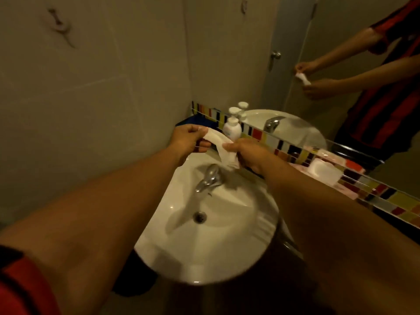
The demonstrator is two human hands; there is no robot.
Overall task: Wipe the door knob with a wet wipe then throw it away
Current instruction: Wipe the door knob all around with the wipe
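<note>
A white wet wipe (221, 149) is stretched between both hands above the back of the sink. My left hand (188, 138) pinches its left end, and my right hand (248, 154) grips its bunched right end. The metal door knob (276, 55) shows only as a reflection in the mirror, on a pale door behind me. A pink and white wipes pack (327, 167) lies on the ledge to the right of the sink.
Below the hands are a white sink (227, 242) and its chrome faucet (210, 178). A white pump bottle (232, 128) stands at the sink's back edge. A strip of coloured tiles (386, 196) runs under the mirror (318, 64). A wall hook (59, 23) hangs upper left.
</note>
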